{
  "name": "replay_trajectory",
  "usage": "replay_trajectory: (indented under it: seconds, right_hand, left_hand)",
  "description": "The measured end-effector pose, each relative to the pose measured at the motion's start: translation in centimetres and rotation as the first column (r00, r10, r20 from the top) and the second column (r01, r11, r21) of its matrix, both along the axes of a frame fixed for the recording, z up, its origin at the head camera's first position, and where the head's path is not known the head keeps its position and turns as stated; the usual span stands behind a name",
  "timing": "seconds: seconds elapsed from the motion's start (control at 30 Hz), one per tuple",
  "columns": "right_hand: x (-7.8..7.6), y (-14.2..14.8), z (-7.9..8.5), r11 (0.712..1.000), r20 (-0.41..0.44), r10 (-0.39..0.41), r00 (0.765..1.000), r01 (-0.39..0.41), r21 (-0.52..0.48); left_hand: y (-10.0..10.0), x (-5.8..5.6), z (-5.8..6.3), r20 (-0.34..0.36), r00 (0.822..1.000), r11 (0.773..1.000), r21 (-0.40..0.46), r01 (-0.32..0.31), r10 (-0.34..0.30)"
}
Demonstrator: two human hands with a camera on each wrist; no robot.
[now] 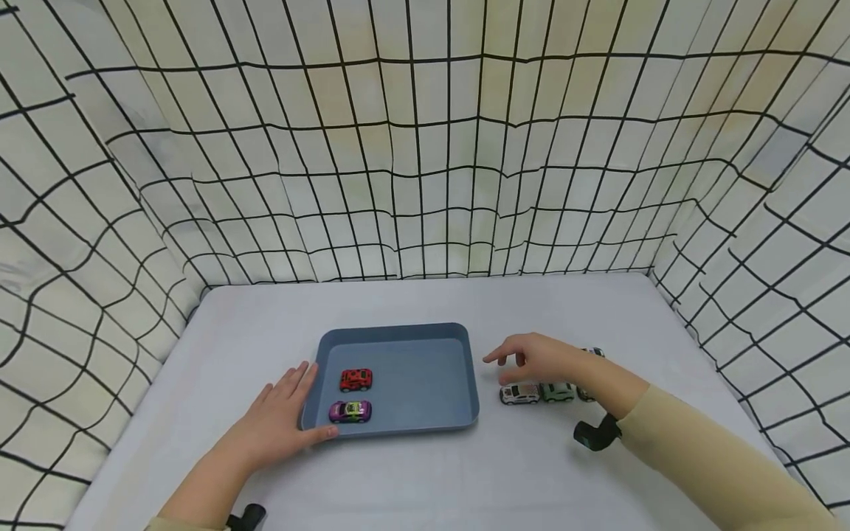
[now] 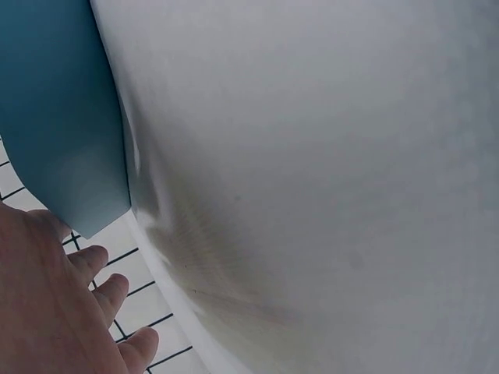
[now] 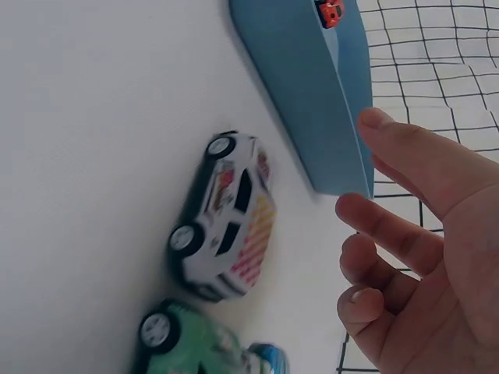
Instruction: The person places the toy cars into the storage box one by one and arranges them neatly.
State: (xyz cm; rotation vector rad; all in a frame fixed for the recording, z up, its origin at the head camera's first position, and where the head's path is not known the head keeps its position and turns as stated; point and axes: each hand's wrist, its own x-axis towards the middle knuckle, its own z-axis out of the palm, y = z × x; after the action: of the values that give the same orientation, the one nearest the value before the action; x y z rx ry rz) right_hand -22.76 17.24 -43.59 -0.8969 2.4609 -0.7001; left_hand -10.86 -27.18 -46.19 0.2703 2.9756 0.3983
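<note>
A shallow blue-grey tray (image 1: 418,383) lies on the white table, with a red toy car (image 1: 356,380) and a purple toy car (image 1: 350,411) at its left side. My left hand (image 1: 279,420) rests at the tray's left edge, fingers straight and thumb by the near left corner. Over to the right, my right hand (image 1: 541,358) hovers with loosely bent fingers and nothing held. Below it stand a white toy car (image 1: 520,394) and a green toy car (image 1: 558,391). The right wrist view shows the white car (image 3: 230,218) apart from the fingers.
Another toy car (image 1: 593,352) is partly hidden behind the right forearm, and one more (image 1: 585,395) shows at the end of the near row. White walls with a black grid net (image 1: 425,169) enclose the table (image 1: 398,479) at the back and sides.
</note>
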Motion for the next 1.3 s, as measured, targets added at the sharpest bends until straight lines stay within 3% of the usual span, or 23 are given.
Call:
replay_trajectory:
  seconds: [0.27,0.67,0.97,1.3]
  right_hand:
    - [1.1,2.3,-0.4,0.999,-0.023,-0.026,0.999,0.027,0.021]
    - [2.1,2.9,-0.9,0.993,-0.065,-0.059,0.996,0.065,0.101]
    - [2.4,2.7,-0.9,0.992,-0.116,0.013,0.993,0.002,0.126]
    - [2.5,3.0,-1.2,0.989,-0.156,0.027,0.987,-0.004,0.151]
  left_hand:
    - [0.0,0.0,-0.1,-0.004,1.000,1.000,-0.005,0.003,-0.003]
    - [0.0,0.1,0.1,-0.003,1.000,1.000,-0.008,0.000,0.000]
    - [-0.1,0.2,0.3,-0.005,1.000,1.000,-0.013,0.004,-0.004]
    - [0.1,0.2,0.4,0.005,1.000,1.000,-0.017,0.000,0.000]
